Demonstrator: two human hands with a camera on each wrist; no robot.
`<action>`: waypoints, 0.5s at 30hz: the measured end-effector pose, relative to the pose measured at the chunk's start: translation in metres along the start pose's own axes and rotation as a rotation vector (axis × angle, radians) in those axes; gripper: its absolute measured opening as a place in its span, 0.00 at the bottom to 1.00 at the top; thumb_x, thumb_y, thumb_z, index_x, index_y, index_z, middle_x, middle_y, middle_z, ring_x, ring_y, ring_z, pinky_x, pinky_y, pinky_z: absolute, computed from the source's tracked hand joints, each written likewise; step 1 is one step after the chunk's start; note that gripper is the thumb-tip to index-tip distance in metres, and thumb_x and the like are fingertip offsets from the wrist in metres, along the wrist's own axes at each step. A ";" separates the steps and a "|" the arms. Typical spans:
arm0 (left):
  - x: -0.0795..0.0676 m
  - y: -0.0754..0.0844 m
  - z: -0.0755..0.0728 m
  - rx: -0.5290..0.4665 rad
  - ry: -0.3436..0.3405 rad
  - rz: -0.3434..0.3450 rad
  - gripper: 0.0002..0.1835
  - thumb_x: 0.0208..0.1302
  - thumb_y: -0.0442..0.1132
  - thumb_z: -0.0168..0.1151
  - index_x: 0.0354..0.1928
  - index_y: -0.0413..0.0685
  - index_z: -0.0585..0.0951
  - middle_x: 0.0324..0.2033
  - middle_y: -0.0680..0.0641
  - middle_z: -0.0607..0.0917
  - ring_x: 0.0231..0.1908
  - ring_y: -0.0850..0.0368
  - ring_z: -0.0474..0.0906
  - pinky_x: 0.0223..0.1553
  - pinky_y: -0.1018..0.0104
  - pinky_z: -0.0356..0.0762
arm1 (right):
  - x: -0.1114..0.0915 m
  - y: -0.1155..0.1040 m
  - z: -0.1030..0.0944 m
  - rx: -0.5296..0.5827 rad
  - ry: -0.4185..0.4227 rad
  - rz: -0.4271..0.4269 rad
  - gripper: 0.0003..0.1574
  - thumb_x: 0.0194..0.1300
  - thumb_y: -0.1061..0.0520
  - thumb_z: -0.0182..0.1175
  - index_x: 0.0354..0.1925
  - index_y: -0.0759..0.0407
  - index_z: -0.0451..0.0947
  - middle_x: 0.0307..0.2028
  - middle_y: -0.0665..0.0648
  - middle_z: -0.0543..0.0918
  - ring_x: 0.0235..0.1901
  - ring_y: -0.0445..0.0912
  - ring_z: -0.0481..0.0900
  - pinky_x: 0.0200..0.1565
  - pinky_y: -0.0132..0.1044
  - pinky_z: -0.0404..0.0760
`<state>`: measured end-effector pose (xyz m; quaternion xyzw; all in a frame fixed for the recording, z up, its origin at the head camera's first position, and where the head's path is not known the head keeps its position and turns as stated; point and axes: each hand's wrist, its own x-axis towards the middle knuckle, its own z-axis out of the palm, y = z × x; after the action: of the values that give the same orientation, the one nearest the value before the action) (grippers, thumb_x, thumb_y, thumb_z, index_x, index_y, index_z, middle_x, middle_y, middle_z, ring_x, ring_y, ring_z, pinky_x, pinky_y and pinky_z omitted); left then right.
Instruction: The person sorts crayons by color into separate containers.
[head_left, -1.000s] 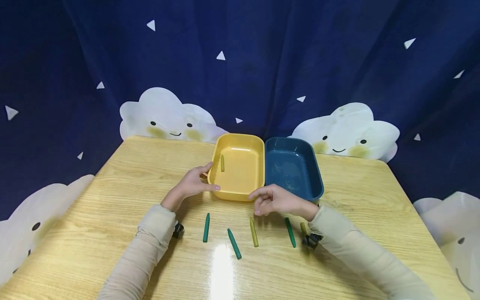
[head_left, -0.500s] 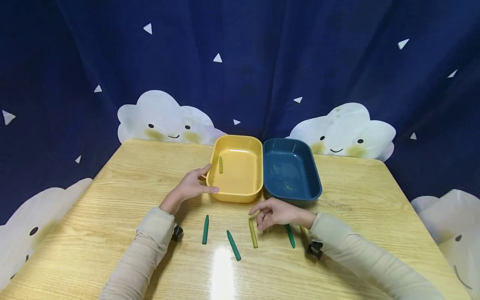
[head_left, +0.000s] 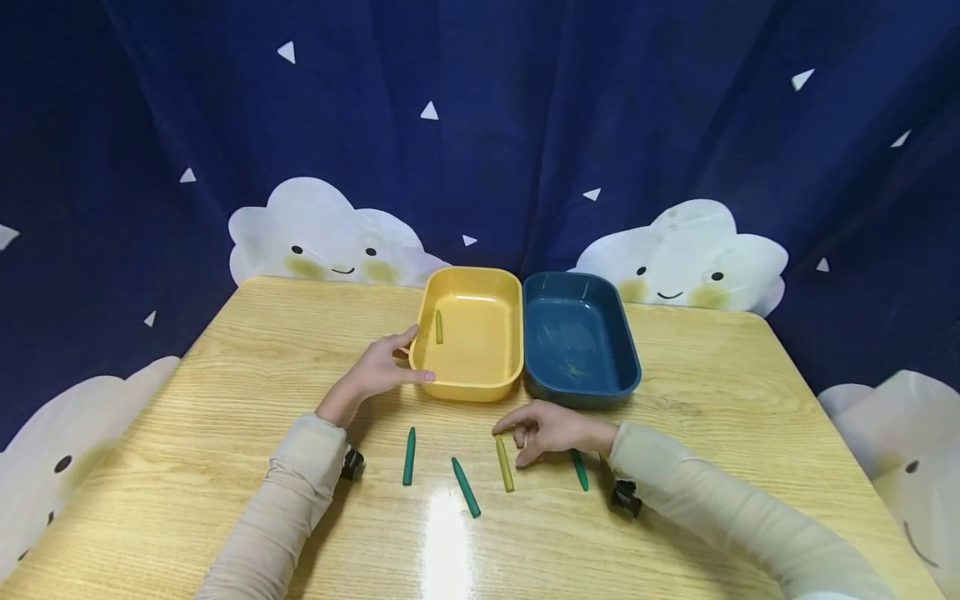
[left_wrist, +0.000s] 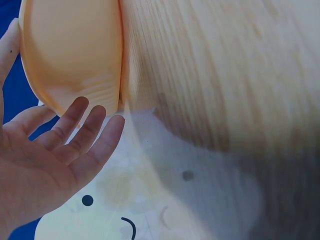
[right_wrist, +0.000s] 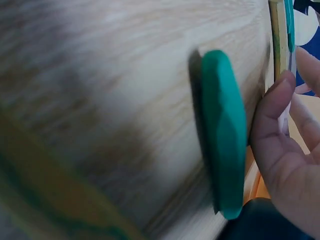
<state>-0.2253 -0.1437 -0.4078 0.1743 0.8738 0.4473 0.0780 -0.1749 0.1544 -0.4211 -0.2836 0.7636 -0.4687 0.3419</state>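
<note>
In the head view my left hand (head_left: 378, 367) touches the near left corner of a yellow bin (head_left: 468, 392), thumb along the rim. Its other fingers are spread loosely beside the wall in the left wrist view. My right hand (head_left: 555, 429) hovers low over the table, index fingertip at the far end of a yellow crayon (head_left: 505, 467). The thumb stands apart, to the right of that crayon. A green crayon (right_wrist: 223, 135) lies under the right hand, partly hidden in the head view. Another yellow crayon (head_left: 439, 327) lies inside the yellow bin.
A dark blue bin (head_left: 581, 396) stands right beside the yellow one. Two green crayons lie left of the right hand, one (head_left: 409, 457) farther left, the other (head_left: 466, 487) nearer. A streaked yellow crayon (right_wrist: 50, 185) is blurred in the right wrist view. A blue curtain (head_left: 480, 125) hangs behind.
My right hand has moved from the near rim of the bins down toward me, to the yellow crayon, its index finger stretching out. My left hand stays at the yellow bin.
</note>
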 end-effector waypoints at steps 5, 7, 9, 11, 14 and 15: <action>-0.002 0.001 -0.001 0.015 0.006 -0.007 0.50 0.47 0.44 0.71 0.67 0.33 0.54 0.51 0.35 0.74 0.48 0.44 0.71 0.46 0.56 0.73 | 0.004 0.000 0.001 -0.049 -0.003 -0.014 0.32 0.45 0.72 0.66 0.53 0.71 0.73 0.19 0.52 0.69 0.19 0.40 0.63 0.26 0.30 0.69; -0.002 0.002 -0.001 0.018 0.006 -0.008 0.50 0.47 0.44 0.71 0.66 0.32 0.54 0.52 0.35 0.74 0.48 0.44 0.71 0.46 0.57 0.73 | 0.006 0.001 0.002 -0.071 0.005 -0.013 0.30 0.46 0.72 0.65 0.52 0.71 0.74 0.17 0.51 0.67 0.17 0.39 0.61 0.26 0.30 0.69; -0.002 0.001 -0.001 0.021 0.005 -0.006 0.50 0.47 0.44 0.71 0.66 0.32 0.54 0.52 0.35 0.73 0.48 0.44 0.71 0.45 0.57 0.73 | 0.006 0.000 0.002 -0.089 0.014 -0.011 0.27 0.46 0.73 0.65 0.48 0.71 0.76 0.16 0.50 0.65 0.16 0.39 0.60 0.25 0.29 0.69; -0.002 0.001 -0.001 0.021 0.002 -0.005 0.50 0.47 0.44 0.71 0.66 0.32 0.54 0.53 0.35 0.73 0.47 0.44 0.71 0.45 0.57 0.73 | 0.005 -0.001 0.003 -0.122 0.025 -0.013 0.20 0.47 0.72 0.65 0.42 0.69 0.78 0.15 0.49 0.65 0.15 0.38 0.59 0.25 0.29 0.69; -0.001 0.000 0.000 0.017 0.001 -0.005 0.50 0.47 0.44 0.72 0.67 0.33 0.53 0.53 0.35 0.73 0.47 0.44 0.71 0.45 0.57 0.74 | 0.004 -0.002 0.004 -0.187 0.028 -0.031 0.10 0.47 0.70 0.66 0.33 0.67 0.80 0.15 0.49 0.65 0.14 0.37 0.58 0.22 0.28 0.67; -0.001 0.000 0.000 0.013 0.000 -0.005 0.50 0.47 0.44 0.72 0.67 0.33 0.53 0.54 0.35 0.72 0.48 0.44 0.71 0.45 0.58 0.74 | 0.003 -0.002 0.003 -0.209 0.026 -0.039 0.08 0.47 0.70 0.67 0.30 0.66 0.80 0.15 0.48 0.65 0.14 0.37 0.58 0.22 0.28 0.66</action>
<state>-0.2248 -0.1441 -0.4077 0.1729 0.8771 0.4413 0.0781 -0.1740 0.1496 -0.4216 -0.3264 0.8071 -0.3966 0.2911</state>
